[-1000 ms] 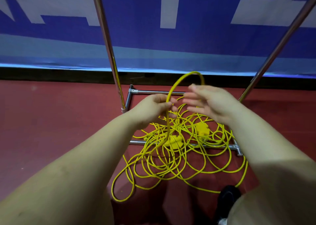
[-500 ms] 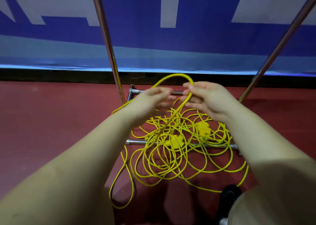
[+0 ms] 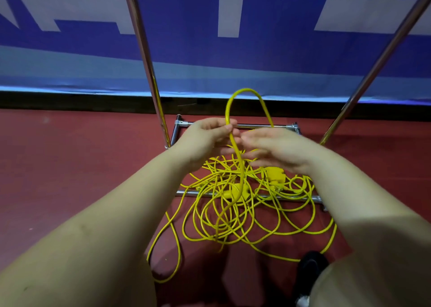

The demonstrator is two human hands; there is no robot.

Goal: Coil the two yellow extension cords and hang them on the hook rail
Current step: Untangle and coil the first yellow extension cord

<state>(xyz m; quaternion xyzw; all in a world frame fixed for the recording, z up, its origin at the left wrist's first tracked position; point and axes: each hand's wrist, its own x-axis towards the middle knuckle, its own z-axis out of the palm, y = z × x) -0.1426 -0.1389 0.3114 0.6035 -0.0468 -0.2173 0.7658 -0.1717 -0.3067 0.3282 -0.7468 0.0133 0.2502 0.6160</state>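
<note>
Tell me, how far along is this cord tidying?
Barely begun. Nothing is hung. The left hand pinches one raised loop while the right hand hovers open beside it. The tangled cords remain sprawled over the rack base, uncoiled.

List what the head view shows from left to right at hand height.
Left chrome pole → left hand pinching the yellow cord loop → right hand → right chrome pole.

Head-worn wide-angle view, forward and down, close over both forearms.
</note>
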